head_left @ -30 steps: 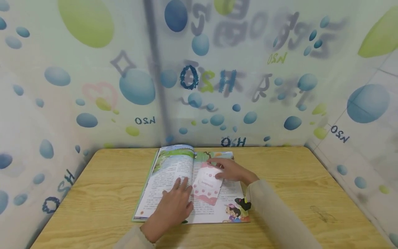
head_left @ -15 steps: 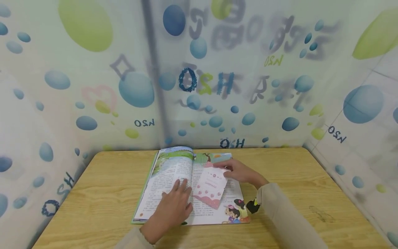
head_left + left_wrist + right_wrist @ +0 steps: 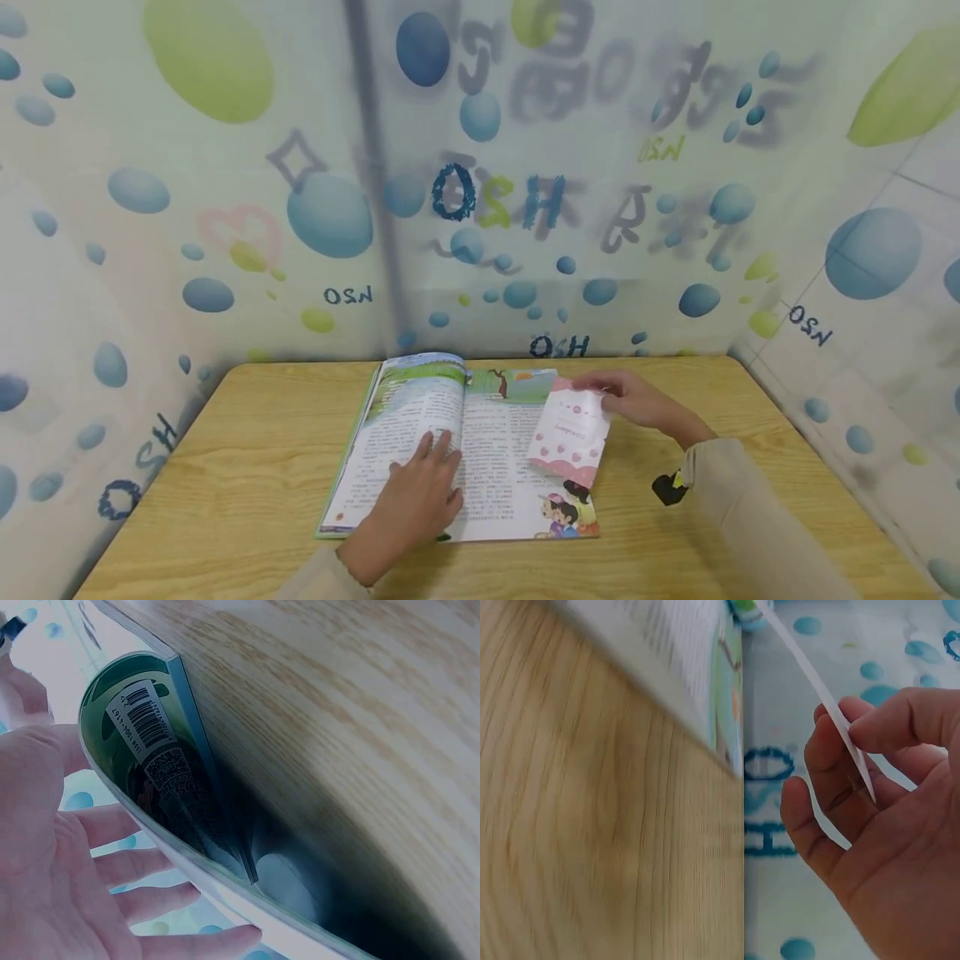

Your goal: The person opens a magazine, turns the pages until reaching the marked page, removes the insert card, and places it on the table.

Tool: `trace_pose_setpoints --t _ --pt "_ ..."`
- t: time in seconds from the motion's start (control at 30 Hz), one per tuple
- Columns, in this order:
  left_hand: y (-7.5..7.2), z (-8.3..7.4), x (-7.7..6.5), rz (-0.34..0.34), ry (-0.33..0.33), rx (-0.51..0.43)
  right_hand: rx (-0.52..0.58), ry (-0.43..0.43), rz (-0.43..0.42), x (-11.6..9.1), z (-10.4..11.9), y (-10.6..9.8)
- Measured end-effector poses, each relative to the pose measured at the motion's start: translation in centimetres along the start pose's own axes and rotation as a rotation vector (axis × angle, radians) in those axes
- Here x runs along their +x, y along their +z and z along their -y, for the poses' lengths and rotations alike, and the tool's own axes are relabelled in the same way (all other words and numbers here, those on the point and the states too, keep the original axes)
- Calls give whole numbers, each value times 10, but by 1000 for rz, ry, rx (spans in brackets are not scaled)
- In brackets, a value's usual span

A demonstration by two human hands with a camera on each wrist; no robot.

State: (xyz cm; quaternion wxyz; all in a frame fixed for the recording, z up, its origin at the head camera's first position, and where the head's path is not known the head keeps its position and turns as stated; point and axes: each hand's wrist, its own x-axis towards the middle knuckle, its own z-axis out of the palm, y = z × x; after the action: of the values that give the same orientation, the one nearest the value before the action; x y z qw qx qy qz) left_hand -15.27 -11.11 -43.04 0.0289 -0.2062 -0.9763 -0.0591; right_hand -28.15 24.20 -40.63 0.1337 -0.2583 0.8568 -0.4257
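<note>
An open picture book (image 3: 487, 492) lies on the wooden table in the head view. My left hand (image 3: 420, 492) rests on its left page with fingers spread and mostly straight. In the left wrist view the page curves up beside that hand (image 3: 75, 855), and the barcode label (image 3: 142, 720) on the cover shows. Over the right page, at its outer edge, my right hand (image 3: 637, 400) pinches a flat pink-and-white strawberry-print card (image 3: 573, 433) by its upper corner. The right wrist view has the card (image 3: 817, 682) edge-on between thumb and fingers, raised off the page.
Wood-grain table top (image 3: 262, 450) surrounds the book. Behind it hangs a pale curtain-like wall (image 3: 480, 283) printed with blue and green drops and letters. A small black-and-yellow item (image 3: 670, 489) hangs at the right sleeve.
The right hand has lifted the card and carried it rightward from near the book's middle to the right page's outer edge. The left hand has stayed on the left page.
</note>
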Motion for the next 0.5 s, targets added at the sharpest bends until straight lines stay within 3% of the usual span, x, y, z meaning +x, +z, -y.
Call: trace_pose_setpoints --t 0.23,0.5 --pt "-2 0 1 -1 -3 -8 -103 12 -15 -28 -24 -25" --pt "-5 0 0 12 -12 -21 -121 9 44 -40 -40 -38"
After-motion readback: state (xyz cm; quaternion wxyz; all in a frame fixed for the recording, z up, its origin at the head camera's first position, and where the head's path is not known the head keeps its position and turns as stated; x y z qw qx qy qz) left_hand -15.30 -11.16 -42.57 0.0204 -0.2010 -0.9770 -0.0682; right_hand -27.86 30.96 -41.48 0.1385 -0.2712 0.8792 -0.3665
